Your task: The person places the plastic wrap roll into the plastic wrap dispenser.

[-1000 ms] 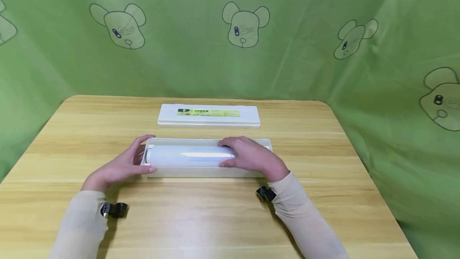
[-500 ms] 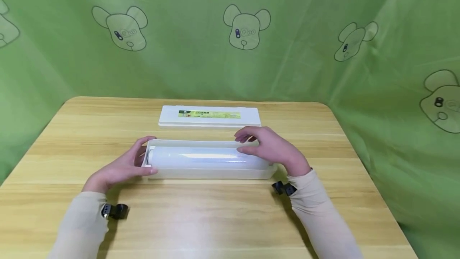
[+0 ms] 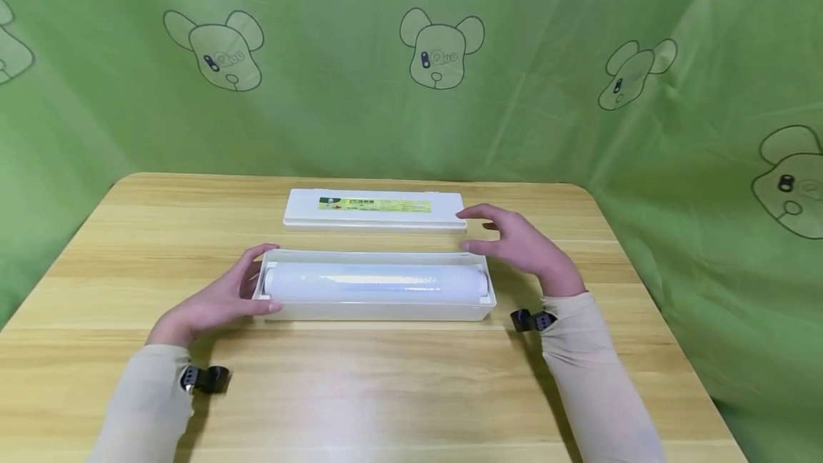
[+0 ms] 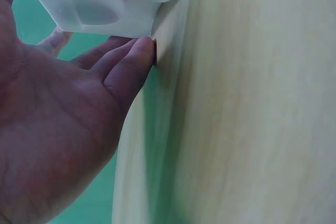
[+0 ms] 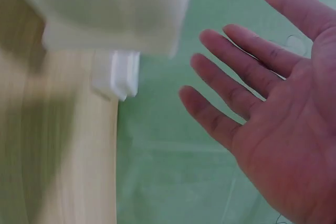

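Observation:
A long white plastic box (image 3: 379,311) lies on the table with a roll of cling film (image 3: 376,283) inside it. My left hand (image 3: 215,306) holds the box's left end, thumb at the front wall and fingers round the far side. In the left wrist view, fingertips meet the lower part of the box end (image 4: 94,11). Raised beyond the box's right end is my right hand (image 3: 524,241), fingers spread and holding nothing. The right wrist view shows its bare palm (image 5: 283,129) apart from the box. Behind the box lies its white lid (image 3: 308,207), bearing a yellow-green label.
The wooden table (image 3: 360,391) runs under everything. A green curtain (image 3: 334,120) printed with mouse-like heads hangs behind it and along the sides. Small black cameras sit on both wrists.
My right hand has let go of the roll's right part and moved up and to the right, past the box's end. The left hand has kept its place on the box.

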Available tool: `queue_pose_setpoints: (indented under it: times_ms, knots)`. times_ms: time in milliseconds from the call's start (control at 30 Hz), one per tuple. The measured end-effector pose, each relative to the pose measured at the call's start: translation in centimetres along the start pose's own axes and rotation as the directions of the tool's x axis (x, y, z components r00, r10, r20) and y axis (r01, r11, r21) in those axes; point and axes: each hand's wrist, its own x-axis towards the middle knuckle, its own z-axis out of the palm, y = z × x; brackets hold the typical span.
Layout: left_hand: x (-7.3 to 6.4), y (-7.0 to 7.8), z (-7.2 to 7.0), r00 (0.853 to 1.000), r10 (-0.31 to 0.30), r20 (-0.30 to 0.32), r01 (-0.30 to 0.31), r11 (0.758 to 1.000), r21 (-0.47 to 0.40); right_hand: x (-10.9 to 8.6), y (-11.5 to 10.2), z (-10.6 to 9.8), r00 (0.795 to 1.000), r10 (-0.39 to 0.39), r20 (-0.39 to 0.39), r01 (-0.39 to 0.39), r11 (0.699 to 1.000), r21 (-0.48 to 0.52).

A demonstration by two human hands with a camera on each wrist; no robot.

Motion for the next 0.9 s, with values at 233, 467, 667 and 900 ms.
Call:
queue_pose_setpoints:
  times_ms: [233,467,667,900]
  knots:
    - [0.0,-0.3,-0.1,1.000,0.017,0.010,-0.017,1.000,-0.003,1.4,2.0,-0.4,0.998,0.061,0.025,-0.061,0.998,-0.009]
    - [0.1,-0.2,-0.1,1.000,0.010,0.007,-0.010,1.000,-0.010,3.3,4.0,-0.4,0.991,0.127,0.040,-0.129,0.990,0.057]
    - [0.1,0.1,-0.2,1.000,0.011,0.013,-0.011,1.000,0.004,4.3,4.8,-0.1,0.986,0.161,0.039,-0.164,0.982,0.092]
    - [0.2,0.3,-0.2,1.000,0.001,0.017,-0.002,1.000,0.013,5.8,5.4,0.0,0.984,0.172,0.054,-0.173,0.985,0.022]
